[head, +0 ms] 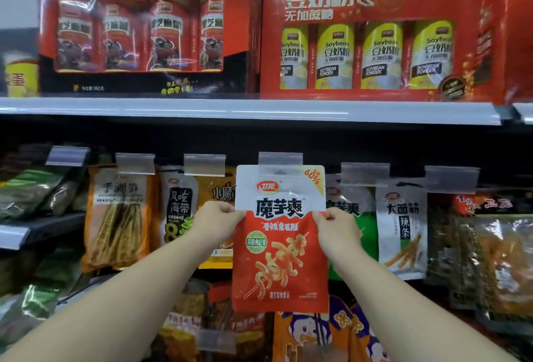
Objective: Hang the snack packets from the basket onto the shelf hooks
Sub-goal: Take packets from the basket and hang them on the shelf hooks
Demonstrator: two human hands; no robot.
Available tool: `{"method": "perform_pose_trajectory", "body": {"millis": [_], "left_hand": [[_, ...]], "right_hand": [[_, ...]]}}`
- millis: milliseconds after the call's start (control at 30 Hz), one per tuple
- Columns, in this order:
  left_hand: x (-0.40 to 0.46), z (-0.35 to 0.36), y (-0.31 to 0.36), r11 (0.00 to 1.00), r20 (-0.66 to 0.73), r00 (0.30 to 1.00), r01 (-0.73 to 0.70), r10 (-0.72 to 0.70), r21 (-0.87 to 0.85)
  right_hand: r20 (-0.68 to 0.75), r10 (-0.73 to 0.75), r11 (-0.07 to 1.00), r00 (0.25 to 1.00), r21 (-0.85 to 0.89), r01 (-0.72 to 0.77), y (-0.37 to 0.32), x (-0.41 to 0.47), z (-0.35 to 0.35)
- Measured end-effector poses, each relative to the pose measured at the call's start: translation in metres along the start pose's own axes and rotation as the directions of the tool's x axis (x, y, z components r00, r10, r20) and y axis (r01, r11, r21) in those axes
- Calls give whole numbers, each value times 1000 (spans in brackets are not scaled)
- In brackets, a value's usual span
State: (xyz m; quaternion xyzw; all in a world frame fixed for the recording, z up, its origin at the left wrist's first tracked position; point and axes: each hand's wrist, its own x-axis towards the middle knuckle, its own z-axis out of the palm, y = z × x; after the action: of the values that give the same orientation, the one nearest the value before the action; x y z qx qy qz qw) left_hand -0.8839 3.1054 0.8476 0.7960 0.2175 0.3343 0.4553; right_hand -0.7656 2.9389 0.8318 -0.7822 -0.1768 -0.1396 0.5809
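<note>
Top shelf (202, 107): 2 large red gift boxes side by side. Left box (147, 24) shows 4 dark-labelled cans through its window; right box (372, 30) shows 4 yellow soybean-powder cans.

Below the shelf: one row of hanging snack packets, with 6 clear price-tag holders visible along the hook row; the fourth from the left (280, 159) sits directly above the held packet.

Hanging packets readable behind: 1 orange bamboo-shoot packet (118, 217), 1 white kelp packet (177, 206), 1 white spicy-strip packet (402, 226). Others are blurred; count uncertain.

Task item: 1 red-and-white snack packet (281, 246), upright, its top edge tucked under that tag holder. Whether the hook passes through its hole cannot be told.

Hands: 2. Left hand (215, 221) pinches the packet's left edge; right hand (333, 229) pinches its right edge, both at mid-height.
</note>
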Motion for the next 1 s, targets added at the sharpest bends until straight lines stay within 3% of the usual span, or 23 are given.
{"method": "perform_pose_trajectory", "body": {"millis": [800, 1000], "left_hand": [[51, 34, -25, 999, -55, 998, 15, -17, -40], [50, 17, -44, 988, -94, 992, -67, 80, 138]], "right_hand": [[21, 1, 994, 1000, -114, 1, 22, 47, 28], [0, 45, 976, 999, -212, -44, 25, 30, 19]]}}
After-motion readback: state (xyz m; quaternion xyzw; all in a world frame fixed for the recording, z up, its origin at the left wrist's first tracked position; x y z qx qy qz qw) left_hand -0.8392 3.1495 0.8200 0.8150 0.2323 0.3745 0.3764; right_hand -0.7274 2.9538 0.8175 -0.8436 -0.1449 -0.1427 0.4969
